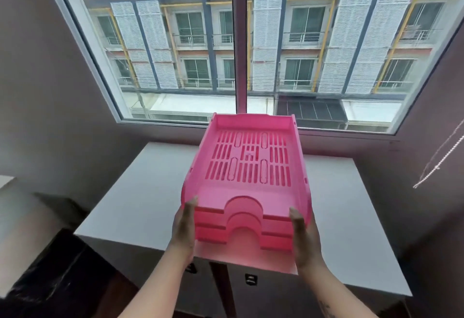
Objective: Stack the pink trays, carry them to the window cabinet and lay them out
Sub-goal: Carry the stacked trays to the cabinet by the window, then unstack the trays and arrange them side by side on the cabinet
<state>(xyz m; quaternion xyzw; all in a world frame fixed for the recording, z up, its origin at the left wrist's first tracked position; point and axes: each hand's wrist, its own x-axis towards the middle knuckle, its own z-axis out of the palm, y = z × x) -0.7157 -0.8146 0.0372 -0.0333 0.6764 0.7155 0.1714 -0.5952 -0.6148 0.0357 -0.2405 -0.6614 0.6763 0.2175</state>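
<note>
The pink trays (pixel 247 179) are held in a stack above the white surface (pixel 140 192) of the cabinet under the window (pixel 233 48). The stack is squeezed at its near end by both hands — the left hand (pixel 184 229) on the left side, the right hand (pixel 305 239) on the right, each grip closed on the trays. Three layers seem to be shown at the near edge. The stack should be kept level and lowered gently, well inside the edges, before any tray is lifted off. The fingers under the stack are hidden — the cabinet's bottom is cut off, and its handles are hard to make out.
</note>
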